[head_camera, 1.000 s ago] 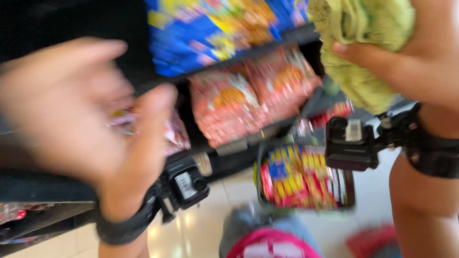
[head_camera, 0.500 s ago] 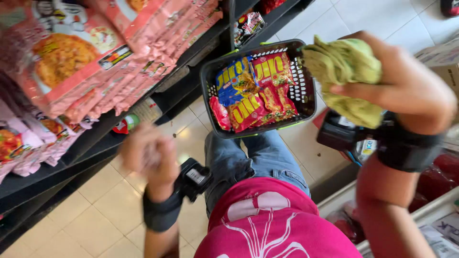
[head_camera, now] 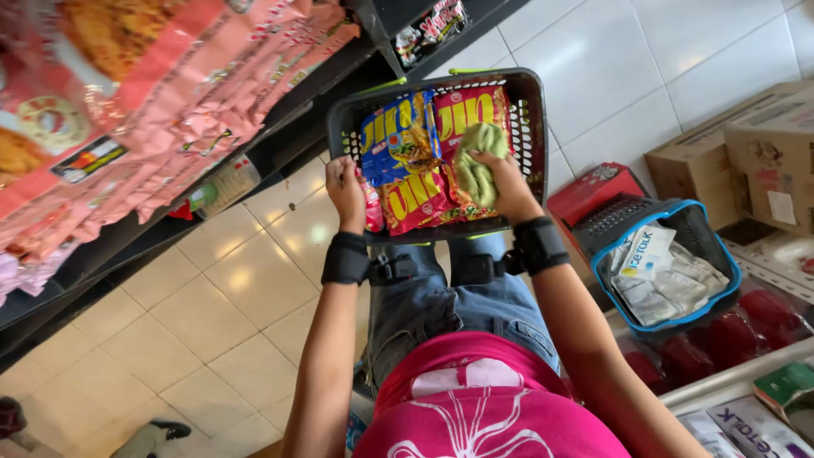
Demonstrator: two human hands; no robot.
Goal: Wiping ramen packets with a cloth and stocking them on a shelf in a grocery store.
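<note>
Fingers, right hand: curled tight around a crumpled green cloth, which is pressed down on the snack packets inside the black basket.
Fingers, left hand: closed over the basket's near-left rim, beside a small pink packet; a firm grip is judged from the bent knuckles.
Green cloth: held within the basket, touching the red and yellow packet and lying against the red packet behind it.
Step in hand: the basket appears to be steadied by one hand while the cloth is held against the packets by the other; whether wiping or mere holding is meant cannot be told.
Next move calls for: a steady hold on the rim, so that the basket is not tipped on the knees.
Black basket, contents: blue packet at left, red packets at right and front, all lying flat and overlapping.
Blue-rimmed basket: set on the floor to the right, well apart; pale sachets are held in it.
Shelf: pink snack bags are stacked along it at left.
Cardboard boxes: stood at far right.
</note>
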